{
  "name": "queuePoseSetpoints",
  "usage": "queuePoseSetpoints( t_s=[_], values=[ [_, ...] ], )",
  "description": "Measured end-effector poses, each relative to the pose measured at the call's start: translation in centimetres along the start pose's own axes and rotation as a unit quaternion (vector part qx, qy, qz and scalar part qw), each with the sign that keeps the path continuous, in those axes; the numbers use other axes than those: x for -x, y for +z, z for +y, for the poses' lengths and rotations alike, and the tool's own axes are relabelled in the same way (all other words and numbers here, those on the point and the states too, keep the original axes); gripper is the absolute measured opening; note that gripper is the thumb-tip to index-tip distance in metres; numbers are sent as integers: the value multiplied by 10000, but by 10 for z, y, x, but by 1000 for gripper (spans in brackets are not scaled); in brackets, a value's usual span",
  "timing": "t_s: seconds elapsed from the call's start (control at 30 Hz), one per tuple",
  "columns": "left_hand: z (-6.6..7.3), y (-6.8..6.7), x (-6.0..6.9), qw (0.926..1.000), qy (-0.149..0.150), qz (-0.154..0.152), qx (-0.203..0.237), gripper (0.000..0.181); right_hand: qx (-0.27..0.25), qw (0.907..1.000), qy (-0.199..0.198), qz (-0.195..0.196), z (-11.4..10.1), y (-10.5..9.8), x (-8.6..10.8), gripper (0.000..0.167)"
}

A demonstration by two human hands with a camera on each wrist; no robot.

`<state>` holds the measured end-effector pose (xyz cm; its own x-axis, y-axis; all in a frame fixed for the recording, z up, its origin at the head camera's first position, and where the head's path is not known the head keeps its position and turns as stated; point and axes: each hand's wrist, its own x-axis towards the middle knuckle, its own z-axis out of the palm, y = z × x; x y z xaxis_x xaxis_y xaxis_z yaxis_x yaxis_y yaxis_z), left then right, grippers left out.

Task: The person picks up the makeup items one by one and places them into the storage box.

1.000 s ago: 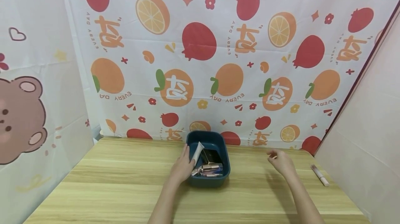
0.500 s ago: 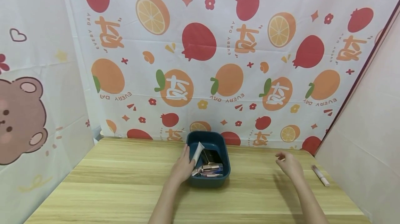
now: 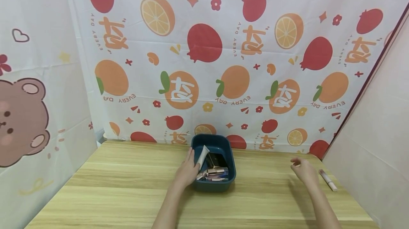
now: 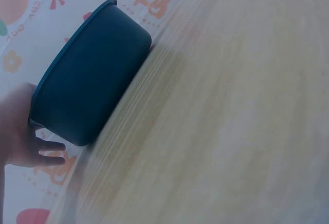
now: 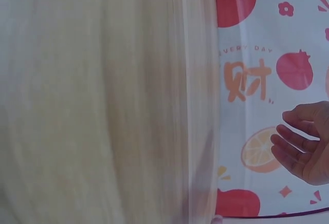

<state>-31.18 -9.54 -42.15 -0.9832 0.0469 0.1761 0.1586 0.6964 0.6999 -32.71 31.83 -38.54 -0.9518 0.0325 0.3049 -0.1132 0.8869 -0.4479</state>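
A dark teal plastic bin (image 3: 213, 185) stands on the table near the back wall. My left hand (image 3: 186, 173) holds its left rim, with the thumb over the edge and the fingers along the outside; the left wrist view shows this hand (image 4: 20, 131) at the bin's end (image 4: 92, 75). Inside lie a white squeeze tube (image 3: 202, 157), a black compact-like case (image 3: 216, 159) and several shiny cosmetic tubes (image 3: 217, 171). My right hand (image 3: 305, 172) hovers over the table, fingers loosely bent and holding nothing. A lip gloss tube (image 3: 328, 180) lies just to its right.
The wood-grain table (image 3: 121, 186) ends at a fruit-printed cloth (image 3: 204, 112) behind the bin. A pale wall panel (image 3: 377, 143) borders it on the right, and a bear-printed cloth (image 3: 25, 126) hangs on the left.
My right hand has moved rightward across the table towards the lip gloss tube. The left hand and the bin have stayed in place.
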Motion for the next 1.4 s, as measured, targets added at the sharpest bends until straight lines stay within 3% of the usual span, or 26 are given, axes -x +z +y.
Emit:
queuePoseSetpoints(
  t_s=[0.4,0.7,1.13,1.4],
  values=[
    [-1,2,0,10000,79,23,-9,57,101,9993,365,-54,24,-11,4,26],
    [-2,3,-2,9999,137,55,9,57,135,9971,743,127,44,-21,4,30],
    [-2,2,-1,9999,93,36,-18,57,228,9933,1128,-67,69,-25,2,30],
    [-3,3,-2,9999,150,51,17,57,265,9884,1403,525,79,-26,5,32]
  ],
)
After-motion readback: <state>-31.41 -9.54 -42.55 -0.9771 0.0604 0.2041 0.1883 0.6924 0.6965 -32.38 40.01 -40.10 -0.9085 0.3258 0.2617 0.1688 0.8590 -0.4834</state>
